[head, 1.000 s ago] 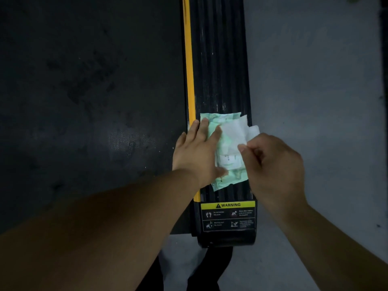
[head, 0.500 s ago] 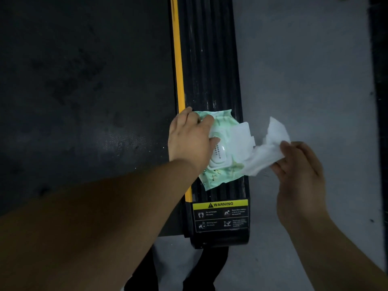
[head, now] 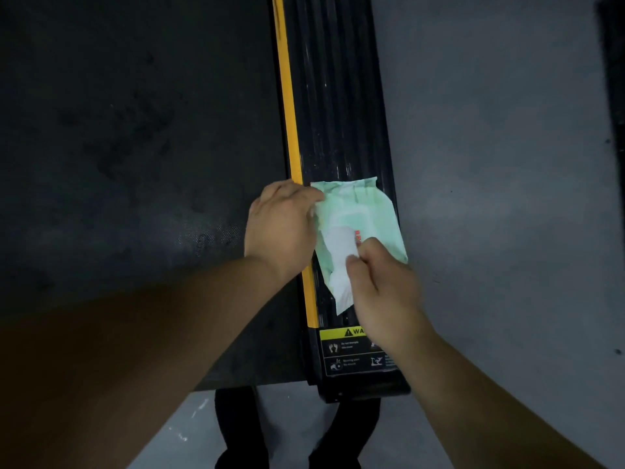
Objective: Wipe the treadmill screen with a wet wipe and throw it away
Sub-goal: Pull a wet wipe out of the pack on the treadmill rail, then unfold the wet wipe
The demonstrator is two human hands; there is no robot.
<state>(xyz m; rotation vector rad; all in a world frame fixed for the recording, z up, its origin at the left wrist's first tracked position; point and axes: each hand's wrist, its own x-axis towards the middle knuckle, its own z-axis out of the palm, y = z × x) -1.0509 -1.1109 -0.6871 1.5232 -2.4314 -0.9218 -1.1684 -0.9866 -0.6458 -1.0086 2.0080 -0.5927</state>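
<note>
Right hand returned to frame centre, pinching the wet wipe; left hand gripped the pack. Advised steadying the pack while drawing.

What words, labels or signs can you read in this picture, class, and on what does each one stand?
"WA", the rest hidden by the right hand, after a warning triangle: yellow band of the black-and-yellow warning sticker on the black ribbed treadmill side rail.
Small white lines beside the sticker's pictograms: too small and blurred to read.
Red marks on the pale green wet-wipe packet: too blurred to read.
</note>
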